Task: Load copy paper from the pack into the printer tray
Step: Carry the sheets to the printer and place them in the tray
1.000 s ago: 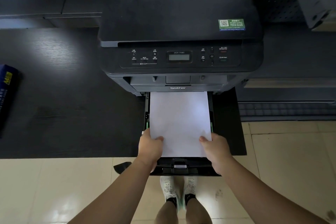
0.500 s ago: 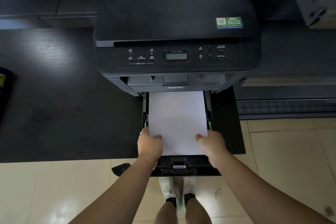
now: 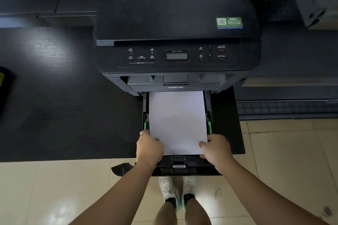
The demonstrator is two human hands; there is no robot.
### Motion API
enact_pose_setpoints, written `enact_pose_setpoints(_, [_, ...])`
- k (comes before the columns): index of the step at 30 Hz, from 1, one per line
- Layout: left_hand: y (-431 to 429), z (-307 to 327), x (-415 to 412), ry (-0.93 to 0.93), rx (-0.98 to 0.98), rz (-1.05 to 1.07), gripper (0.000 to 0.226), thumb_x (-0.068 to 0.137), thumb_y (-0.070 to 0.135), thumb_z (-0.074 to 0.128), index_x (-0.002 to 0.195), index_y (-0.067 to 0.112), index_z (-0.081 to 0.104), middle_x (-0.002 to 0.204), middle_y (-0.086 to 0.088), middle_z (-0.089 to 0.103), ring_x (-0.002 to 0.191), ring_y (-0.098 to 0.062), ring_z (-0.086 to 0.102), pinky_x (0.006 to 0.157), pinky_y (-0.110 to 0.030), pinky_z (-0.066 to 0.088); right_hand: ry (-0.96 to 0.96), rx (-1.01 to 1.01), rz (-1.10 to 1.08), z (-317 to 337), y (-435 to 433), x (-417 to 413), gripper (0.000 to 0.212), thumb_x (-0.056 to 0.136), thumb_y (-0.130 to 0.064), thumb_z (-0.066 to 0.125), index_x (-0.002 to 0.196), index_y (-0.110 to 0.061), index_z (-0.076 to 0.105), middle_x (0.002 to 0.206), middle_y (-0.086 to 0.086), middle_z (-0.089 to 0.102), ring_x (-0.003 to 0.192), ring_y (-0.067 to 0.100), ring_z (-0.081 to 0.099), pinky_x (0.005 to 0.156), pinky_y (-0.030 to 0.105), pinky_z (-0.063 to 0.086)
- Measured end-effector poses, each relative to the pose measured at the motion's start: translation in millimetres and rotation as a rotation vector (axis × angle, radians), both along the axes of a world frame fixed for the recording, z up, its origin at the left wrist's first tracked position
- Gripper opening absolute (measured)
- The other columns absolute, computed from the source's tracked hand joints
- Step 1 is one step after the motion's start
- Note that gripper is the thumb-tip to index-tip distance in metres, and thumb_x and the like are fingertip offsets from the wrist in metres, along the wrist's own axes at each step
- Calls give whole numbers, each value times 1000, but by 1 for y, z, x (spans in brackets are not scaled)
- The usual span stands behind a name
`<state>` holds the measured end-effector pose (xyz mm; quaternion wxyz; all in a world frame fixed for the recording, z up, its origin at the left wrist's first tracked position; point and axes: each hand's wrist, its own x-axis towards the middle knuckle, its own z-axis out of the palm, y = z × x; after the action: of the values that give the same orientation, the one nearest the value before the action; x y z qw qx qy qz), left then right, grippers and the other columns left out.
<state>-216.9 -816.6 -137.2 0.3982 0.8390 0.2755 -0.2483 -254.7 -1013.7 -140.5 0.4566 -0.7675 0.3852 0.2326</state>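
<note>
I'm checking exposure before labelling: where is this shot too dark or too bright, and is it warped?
Head view: the printer and desk are underexposed, with glare on the desk at left; the paper stack is brightest but not blown out; wide-angle bending curves the edges; both hands stay sharp.

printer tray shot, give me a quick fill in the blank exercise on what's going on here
1. Both hands, left hand and right hand, grip the near corners of the white ____.
2. The paper tray is pulled ____ of the printer.
3. The side guides beside the paper stack are coloured ____.
4. The sticker on the printer lid carries a QR ____.

Missing words: paper; out; green; code
</note>
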Motion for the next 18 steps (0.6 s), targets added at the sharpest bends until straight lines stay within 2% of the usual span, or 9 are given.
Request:
enact_pose_setpoints(2, [1, 1, -2, -1, 54, -73, 26, 89, -3, 52, 115, 1, 54, 106, -16, 68, 87, -28, 65, 72, -33, 55, -5, -51, 65, -2, 0, 0, 14, 87, -8, 60, 85, -1, 71, 89, 14, 73, 71, 28, 71, 68, 49, 63])
enact_pose_setpoints(7, [-2, 4, 0, -3, 143, -154, 23, 92, -3, 51, 114, 2, 55, 105, -17, 67, 93, -33, 67, 75, -38, 57, -24, -127, 132, -5, 6, 3, 14, 86, -11, 59, 85, -4, 71, 88, 11, 73, 69, 27, 70, 66, 47, 63])
enact_pose_setpoints(13, [10, 18, -7, -54, 154, -154, 31, 91, 3, 56, 121, 8, 53, 101, -10, 67, 79, -25, 65, 67, -37, 58, -48, -146, 176, 11, -3, -9, 19, 83, -14, 61, 77, 1, 71, 72, 14, 73, 64, 30, 71, 65, 49, 61])
enact_pose_setpoints(15, [16, 24, -9, -78, 171, -177, 35, 89, 1, 57, 123, 9, 53, 102, -12, 67, 82, -26, 65, 69, -37, 58, -64, -160, 170, 18, -8, -15, 14, 85, -12, 62, 86, -5, 74, 76, 10, 75, 69, 27, 72, 71, 46, 62])
enact_pose_setpoints(18, [21, 33, -10, -103, 194, -208, 36, 87, -4, 56, 120, 7, 57, 98, -11, 67, 79, -25, 62, 64, -33, 54, -98, -220, 204, 24, -15, -21, 22, 86, -14, 65, 106, -11, 73, 94, 6, 76, 81, 20, 72, 79, 37, 60])
